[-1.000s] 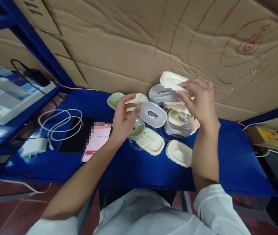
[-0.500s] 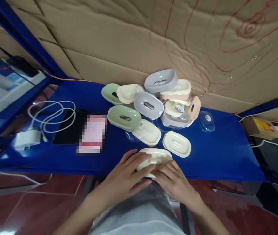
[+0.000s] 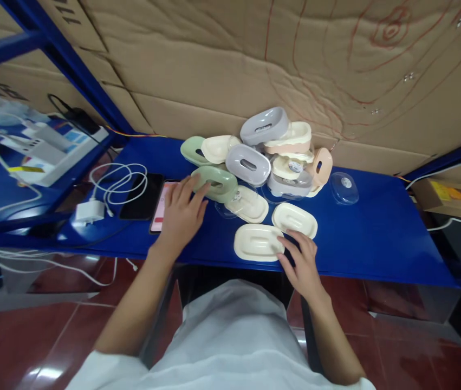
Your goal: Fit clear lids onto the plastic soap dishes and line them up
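Note:
My left hand (image 3: 182, 212) reaches over the phone (image 3: 159, 208), fingers apart, its tips at the left edge of a green soap dish (image 3: 219, 184). Whether they press on the dish I cannot tell. A cream oval tray (image 3: 257, 242) lies flat near the bench's front edge. At its right end is my right hand (image 3: 304, 262), fingers spread, tips touching or just over the rim. Just behind lies a second cream tray (image 3: 295, 218). Another cream tray (image 3: 250, 205) sits to the right of the green dish, partly under clear plastic.
Grey, cream, green and peach soap dishes, among them a grey one (image 3: 265, 125), are heaped against the cardboard wall (image 3: 197, 65). A clear lid (image 3: 344, 188) lies to the right. A white charger (image 3: 90, 210) with coiled cable lies at left on the blue bench (image 3: 360, 238).
My hands have parted from the cream tray, which now lies flat on the bench. The left went forward and left to the green dish; the right shifted right. The view has shifted.

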`<state>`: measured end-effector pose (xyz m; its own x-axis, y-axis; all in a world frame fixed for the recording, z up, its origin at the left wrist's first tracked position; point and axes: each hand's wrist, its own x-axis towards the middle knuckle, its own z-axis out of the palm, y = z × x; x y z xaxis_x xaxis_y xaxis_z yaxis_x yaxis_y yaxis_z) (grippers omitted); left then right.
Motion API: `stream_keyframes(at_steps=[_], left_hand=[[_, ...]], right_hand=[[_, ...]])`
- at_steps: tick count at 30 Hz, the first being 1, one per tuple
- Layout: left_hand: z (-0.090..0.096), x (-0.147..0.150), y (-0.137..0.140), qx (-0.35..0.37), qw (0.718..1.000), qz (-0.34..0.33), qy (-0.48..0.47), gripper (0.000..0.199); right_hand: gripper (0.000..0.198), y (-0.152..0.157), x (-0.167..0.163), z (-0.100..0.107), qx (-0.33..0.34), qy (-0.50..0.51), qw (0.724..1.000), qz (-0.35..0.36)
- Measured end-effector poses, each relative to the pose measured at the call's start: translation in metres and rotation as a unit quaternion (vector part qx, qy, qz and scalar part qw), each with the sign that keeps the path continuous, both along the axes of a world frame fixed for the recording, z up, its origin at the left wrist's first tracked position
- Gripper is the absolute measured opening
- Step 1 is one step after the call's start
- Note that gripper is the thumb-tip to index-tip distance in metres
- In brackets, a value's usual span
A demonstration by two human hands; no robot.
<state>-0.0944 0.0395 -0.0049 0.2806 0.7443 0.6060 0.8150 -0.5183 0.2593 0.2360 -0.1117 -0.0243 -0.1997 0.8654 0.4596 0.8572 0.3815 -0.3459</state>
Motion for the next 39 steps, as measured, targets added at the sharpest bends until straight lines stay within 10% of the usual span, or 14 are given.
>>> stream_keyframes(at_steps=[5, 11, 15, 19, 34, 39], left_hand=[[0.019, -0.008, 0.014, -0.014, 0.996, -0.081, 0.023, 0.026], [0.027, 0.039, -0.078, -0.012, 0.977, -0.209, 0.042, 0.033], [0.011, 0.067, -0.108, -0.034, 0.96, -0.262, 0.096, 0.034], [0.001, 0.07, -0.102, -0.045, 0.963, -0.251, 0.087, 0.032], [-0.016, 0.043, -0.101, -0.073, 0.964, -0.254, -0.024, 0.034], [-0.01, 0.034, -0.052, -0.059, 0.992, -0.069, -0.087, 0.045]], right_hand=[[0.049, -0.003, -0.003, -0.006, 0.006, 0.008, 0.999, -0.04], [0.083, -0.015, -0.011, -0.015, 0.093, 0.09, 0.992, 0.012], [0.066, -0.013, -0.008, -0.008, 0.064, 0.023, 0.995, 0.072], [0.04, -0.001, 0.001, 0.006, -0.005, 0.017, 0.995, 0.103], [0.039, 0.001, -0.005, 0.004, -0.03, -0.044, 0.99, 0.133], [0.041, 0.001, -0.009, 0.005, -0.022, -0.036, 0.99, 0.138]])
